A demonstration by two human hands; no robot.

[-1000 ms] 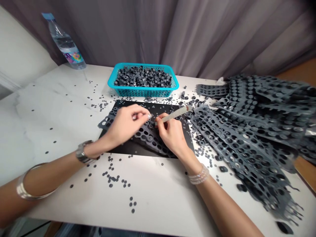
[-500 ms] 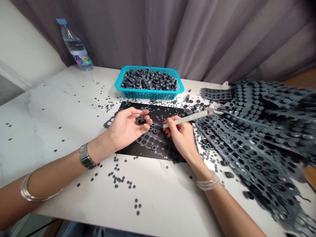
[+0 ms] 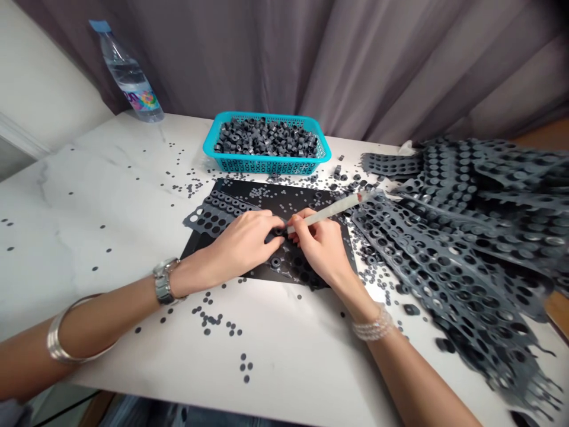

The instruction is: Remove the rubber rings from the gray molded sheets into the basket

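Note:
My left hand (image 3: 246, 237), palm down, pinches a small black rubber ring (image 3: 278, 231) between thumb and fingers. Close beside it, my right hand (image 3: 322, 243) is closed around a slim white stick-like tool (image 3: 334, 209), whose lower end points at the ring; its tip is hidden by the fingers. Both hands are over a perforated black rubber sheet (image 3: 207, 220) with rows of rings still seated at its left end. One loose ring (image 3: 275, 262) sits on the sheet just below the fingers. Under the sheet lies a flat black board (image 3: 195, 244).
A turquoise basket (image 3: 267, 164) full of black rubber pieces stands behind the board. Punched sheets (image 3: 462, 261) are heaped on the right. Small black discs (image 3: 213, 320) are scattered over the white table (image 3: 146, 367). A water bottle (image 3: 133, 83) stands at the back left.
My left hand has turned from palm up, with several black rings in it, to palm down, and moved right to meet the tool. My right hand has barely moved.

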